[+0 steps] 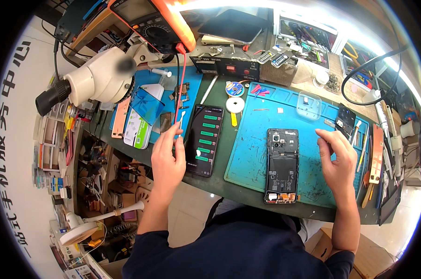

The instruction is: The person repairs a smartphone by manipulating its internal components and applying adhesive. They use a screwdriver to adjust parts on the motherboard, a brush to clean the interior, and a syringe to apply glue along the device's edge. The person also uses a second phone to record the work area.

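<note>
My left hand is over the left side of the bench, its fingertips closed on a thin white-tipped stick that looks like a cotton swab. Just right of it lies a black smartphone with its screen lit, showing green bars. On the blue work mat lies an opened smartphone, back cover off, with its cameras, black inner parts and a copper-coloured flex at the bottom exposed. To the right of that phone, my right hand hovers with loosely bent fingers apart and nothing visible in them.
A microscope and an orange multimeter stand at the back left. A clear plastic box sits on the mat's far edge. Solder spools lie between the phones. Tools line the right edge; a blue film lies left.
</note>
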The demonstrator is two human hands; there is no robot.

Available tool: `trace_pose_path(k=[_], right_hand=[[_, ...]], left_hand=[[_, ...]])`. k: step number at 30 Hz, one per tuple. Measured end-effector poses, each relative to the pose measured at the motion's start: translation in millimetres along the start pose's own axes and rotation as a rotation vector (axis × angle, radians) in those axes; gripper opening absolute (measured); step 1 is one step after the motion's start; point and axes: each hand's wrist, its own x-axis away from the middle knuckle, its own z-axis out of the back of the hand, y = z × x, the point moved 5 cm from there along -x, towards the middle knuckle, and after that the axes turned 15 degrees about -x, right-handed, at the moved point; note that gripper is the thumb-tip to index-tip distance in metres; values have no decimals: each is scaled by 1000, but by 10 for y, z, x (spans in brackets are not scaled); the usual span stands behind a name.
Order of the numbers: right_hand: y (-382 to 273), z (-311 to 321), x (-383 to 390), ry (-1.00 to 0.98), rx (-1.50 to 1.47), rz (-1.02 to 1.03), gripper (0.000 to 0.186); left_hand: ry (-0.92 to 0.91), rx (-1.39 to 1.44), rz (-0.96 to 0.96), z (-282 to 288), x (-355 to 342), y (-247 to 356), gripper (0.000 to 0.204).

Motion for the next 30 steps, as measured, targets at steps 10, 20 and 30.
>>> trace_pose_path(k=[10,20,30], right_hand=[[-39,10,14,6,-10,24,18],[-73,31,34,22,-26,42,18],[-60,60,51,41,-19,61,16]], left_hand=[[65,-74,-109,45,237,90,43],[70,-136,-439,1,467,436,45],[-3,160,-132,72,490,76,84]])
